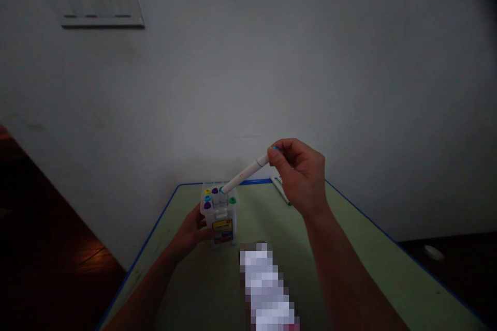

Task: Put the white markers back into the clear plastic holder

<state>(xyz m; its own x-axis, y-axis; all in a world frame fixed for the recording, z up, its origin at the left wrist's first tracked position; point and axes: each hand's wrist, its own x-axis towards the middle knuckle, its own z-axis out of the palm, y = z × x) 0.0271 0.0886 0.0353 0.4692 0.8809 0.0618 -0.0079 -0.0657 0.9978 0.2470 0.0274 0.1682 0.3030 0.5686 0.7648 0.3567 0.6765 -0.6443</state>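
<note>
Nearer me than the box (222, 230) lies a blurred-out thing (267, 284). My left hand (193, 232) curls around the box's left side; several markers (215, 194) stand inside, so I seem partway. Above and right of it, my right hand (303, 176) pinches a white marker (246, 173); a loose marker (282, 194) lies farther right, open tabletop (256, 212) between. Behind it: blue edge (256, 182), wall (248, 62).

My pale-green table (373, 243) w/ blue edging (257, 182) carries the clear marker box (222, 230). R of box, farther back: a loose white marker (281, 192). R of box, nearer me: a pixelated item (267, 287).
</note>
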